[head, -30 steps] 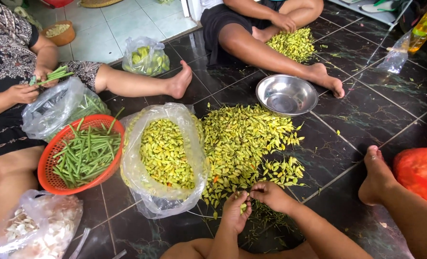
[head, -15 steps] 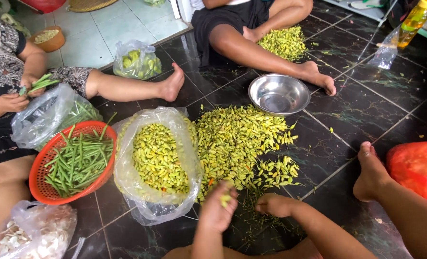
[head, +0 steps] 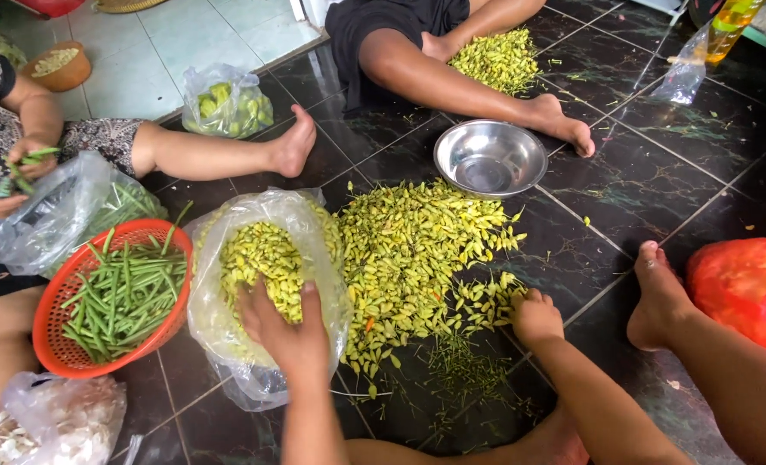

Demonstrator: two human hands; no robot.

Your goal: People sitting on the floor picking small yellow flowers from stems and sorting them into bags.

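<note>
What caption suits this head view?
Left hand reaches into plastic bag of yellow buds; right hand rests by floor pile.

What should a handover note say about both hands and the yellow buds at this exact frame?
Left hand: open, palm down inside the clear bag on the sorted yellow buds.
Right hand: loosely closed at the right edge of the loose bud pile on the floor; I can't tell if it holds anything.
Done: a good share bagged. Left: the big floor pile. Plucked stems lie near the knees. Steel bowl is empty.

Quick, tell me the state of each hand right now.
Left hand: open, fingers spread inside the clear plastic bag on the yellow buds.
Right hand: loosely curled at the edge of the yellow pile; what it holds cannot be told.
</note>
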